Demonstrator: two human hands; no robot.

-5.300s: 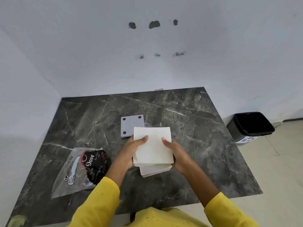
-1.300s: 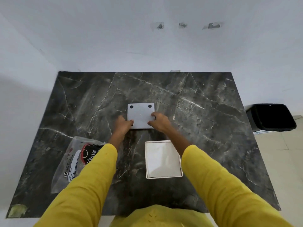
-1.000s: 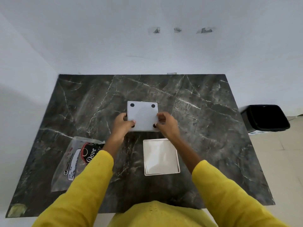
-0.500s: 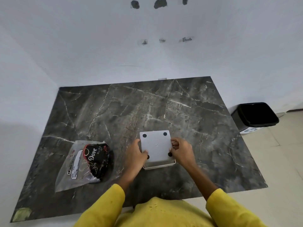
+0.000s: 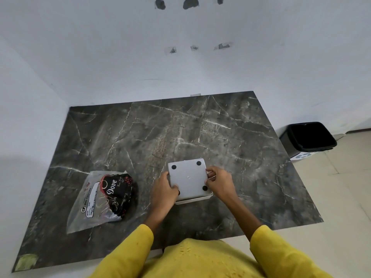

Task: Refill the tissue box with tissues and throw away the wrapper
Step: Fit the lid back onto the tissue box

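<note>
A grey square base panel [image 5: 188, 178] with black round feet lies on top of the white tissue box [image 5: 193, 199], whose rim shows under its near edge. My left hand [image 5: 163, 192] grips the panel's left side. My right hand [image 5: 219, 182] grips its right side. The tissues inside the box are hidden by the panel. The empty clear wrapper [image 5: 101, 199], printed in black and red with "Dove", lies on the table to the left of my left hand.
The dark marble table [image 5: 200, 133] stands in a corner between white walls. A black-lined waste bin [image 5: 308, 138] stands on the floor beyond the table's right edge. A greenish patch [image 5: 27, 262] marks the near left corner.
The stack of tissues went into the white box. Both hands then picked up the grey panel from further back on the table and brought it down onto the box.
</note>
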